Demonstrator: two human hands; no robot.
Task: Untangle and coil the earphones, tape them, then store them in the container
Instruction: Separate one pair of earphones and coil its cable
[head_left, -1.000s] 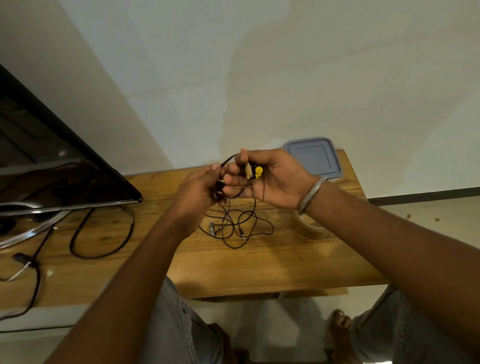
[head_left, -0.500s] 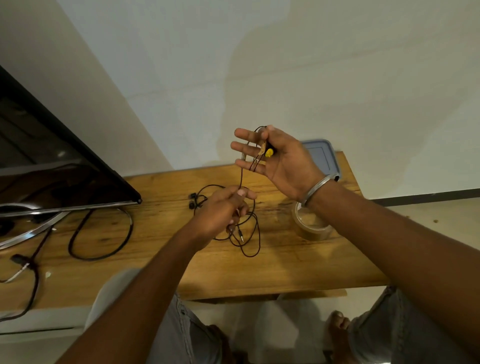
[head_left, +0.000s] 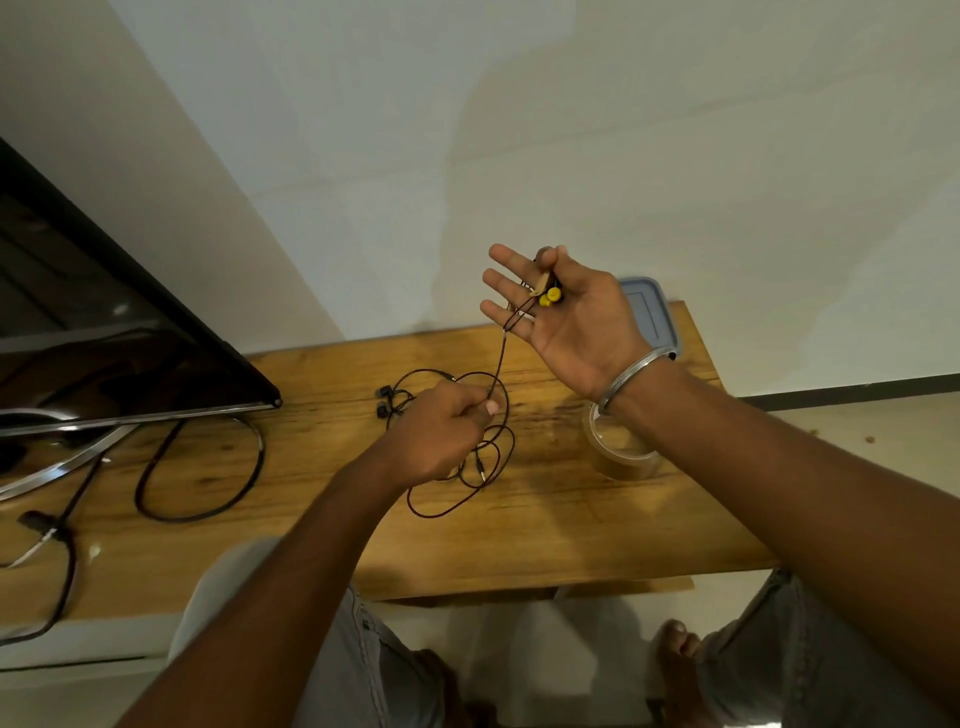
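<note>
Right hand (head_left: 576, 317) raised palm-up at 1 o'clock of the left hand (head_left: 441, 436), three fingers spread straight, thumb pinning the yellow buds (head_left: 549, 296) of the earphones (head_left: 500, 364) against the forefinger. Left hand lower, knuckles up, thumb and curled fingers pinching the dark cord, which runs taut up to the right hand; the slack lies in loose loops on the wooden table (head_left: 519, 545) at the fist's 5 o'clock. Container (head_left: 649, 312), grey-blue lid on, sits at the table's far-right corner, 3 o'clock of the right hand; tape roll (head_left: 623, 457) at 6 o'clock below that wrist; black TV (head_left: 104, 338) off at 9 o'clock.
</note>
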